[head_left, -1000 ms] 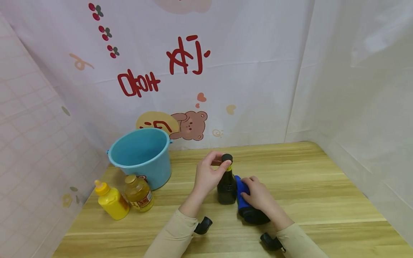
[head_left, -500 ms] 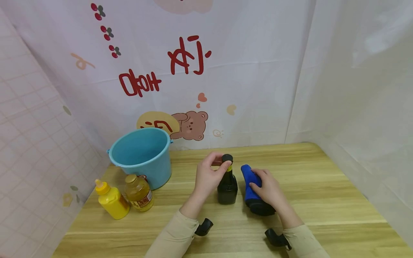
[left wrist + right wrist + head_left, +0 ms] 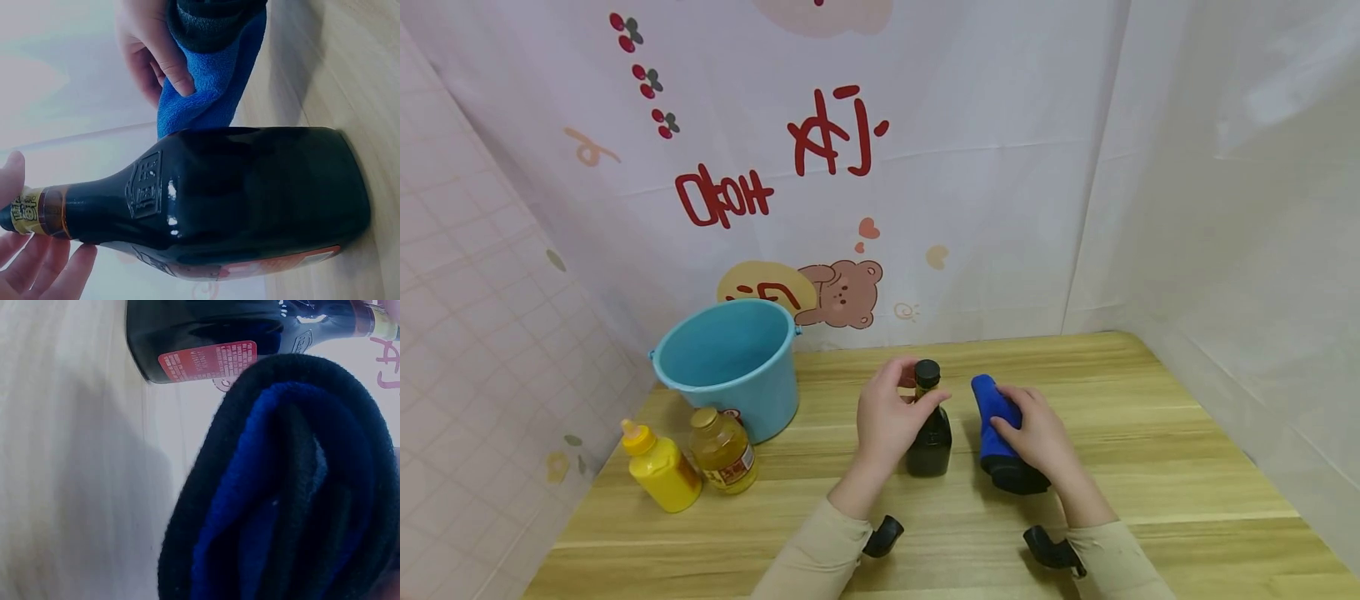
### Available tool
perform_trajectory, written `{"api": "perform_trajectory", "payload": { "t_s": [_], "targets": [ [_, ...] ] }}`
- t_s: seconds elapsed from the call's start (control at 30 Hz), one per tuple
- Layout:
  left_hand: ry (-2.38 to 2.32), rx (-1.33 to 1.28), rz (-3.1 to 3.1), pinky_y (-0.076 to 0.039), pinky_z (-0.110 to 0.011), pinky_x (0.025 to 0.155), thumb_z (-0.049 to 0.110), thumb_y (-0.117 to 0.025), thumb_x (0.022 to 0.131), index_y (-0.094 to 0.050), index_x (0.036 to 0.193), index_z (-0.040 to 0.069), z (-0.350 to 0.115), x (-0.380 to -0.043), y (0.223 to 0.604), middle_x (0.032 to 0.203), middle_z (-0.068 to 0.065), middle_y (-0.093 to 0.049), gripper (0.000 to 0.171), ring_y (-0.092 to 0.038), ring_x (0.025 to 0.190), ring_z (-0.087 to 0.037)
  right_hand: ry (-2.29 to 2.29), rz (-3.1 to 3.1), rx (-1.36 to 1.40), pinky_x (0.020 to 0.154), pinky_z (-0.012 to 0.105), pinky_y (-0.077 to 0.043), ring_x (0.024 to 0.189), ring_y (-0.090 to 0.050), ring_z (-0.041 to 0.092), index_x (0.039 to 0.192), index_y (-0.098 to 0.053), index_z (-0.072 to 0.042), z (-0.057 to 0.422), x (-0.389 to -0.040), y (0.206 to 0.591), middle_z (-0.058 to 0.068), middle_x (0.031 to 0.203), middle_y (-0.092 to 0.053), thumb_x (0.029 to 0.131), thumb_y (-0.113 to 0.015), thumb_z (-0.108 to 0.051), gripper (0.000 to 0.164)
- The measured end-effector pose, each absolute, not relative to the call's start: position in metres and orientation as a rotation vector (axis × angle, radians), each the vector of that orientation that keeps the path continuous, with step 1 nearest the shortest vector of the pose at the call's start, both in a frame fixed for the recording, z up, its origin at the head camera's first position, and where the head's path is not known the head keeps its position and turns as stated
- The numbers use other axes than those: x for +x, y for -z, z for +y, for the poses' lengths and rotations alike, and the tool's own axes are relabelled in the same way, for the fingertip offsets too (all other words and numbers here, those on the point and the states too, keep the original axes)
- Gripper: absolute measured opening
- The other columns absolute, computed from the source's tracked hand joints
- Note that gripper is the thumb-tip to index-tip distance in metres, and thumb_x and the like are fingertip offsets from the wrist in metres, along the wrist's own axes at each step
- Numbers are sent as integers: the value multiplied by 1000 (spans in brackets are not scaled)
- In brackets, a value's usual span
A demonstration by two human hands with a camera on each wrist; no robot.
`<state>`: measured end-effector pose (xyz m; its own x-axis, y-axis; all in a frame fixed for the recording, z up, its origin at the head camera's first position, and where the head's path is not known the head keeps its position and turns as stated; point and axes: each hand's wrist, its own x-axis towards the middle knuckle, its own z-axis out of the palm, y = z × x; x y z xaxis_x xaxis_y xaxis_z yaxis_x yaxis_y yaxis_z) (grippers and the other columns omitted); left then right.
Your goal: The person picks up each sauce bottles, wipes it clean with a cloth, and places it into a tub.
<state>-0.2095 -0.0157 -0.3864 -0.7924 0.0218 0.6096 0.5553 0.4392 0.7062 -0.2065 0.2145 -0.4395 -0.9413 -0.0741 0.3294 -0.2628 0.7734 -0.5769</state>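
A dark glass bottle (image 3: 928,446) with a black cap stands upright on the table. My left hand (image 3: 891,417) is at its neck (image 3: 31,212); the thumb (image 3: 934,398) points out straight past the neck, and the fingers (image 3: 44,269) lie along the other side, loosely extended. My right hand (image 3: 1033,429) grips a folded blue cloth (image 3: 992,417) with a black edge, to the right of the bottle. In the right wrist view the cloth's black rim (image 3: 206,481) and inner folds show, with the bottle's red label (image 3: 209,361) behind.
A blue bucket (image 3: 767,400) stands at the back left of the wooden table (image 3: 1150,450). In front of it are a gold-capped jar (image 3: 722,454) of amber liquid and a yellow squeeze bottle (image 3: 662,475). A printed curtain (image 3: 985,208) hangs behind.
My right hand has moved the blue cloth right and slightly back, away from the bottle. My left thumb has come off the cap area and spread outward; the bottle has stayed in place.
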Motion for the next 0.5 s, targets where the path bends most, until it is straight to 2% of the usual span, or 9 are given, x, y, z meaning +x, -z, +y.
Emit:
{"api": "perform_trajectory", "payload": {
  "t_s": [0.23,0.5],
  "targets": [
    [1240,-488,-2143,-54,-19,63,26,-88,76,-68,104,13,-13,-211,385,90,2,-66,36,-64,79,-12,-943,-2656,272,92,62,-45,111,-57,48,131,-58,4,216,-207,440,30,124,-55,87,-75,-9,49],
    [1313,-548,-2194,-58,-30,66,21,-87,78,-70,103,13,-19,-218,380,91,0,-68,31,-66,81,-15,-954,-2660,282,93,63,-45,112,-55,49,132,-57,5,217,-208,442,31,125,-54,88,-74,-10,49]
  ]
}}
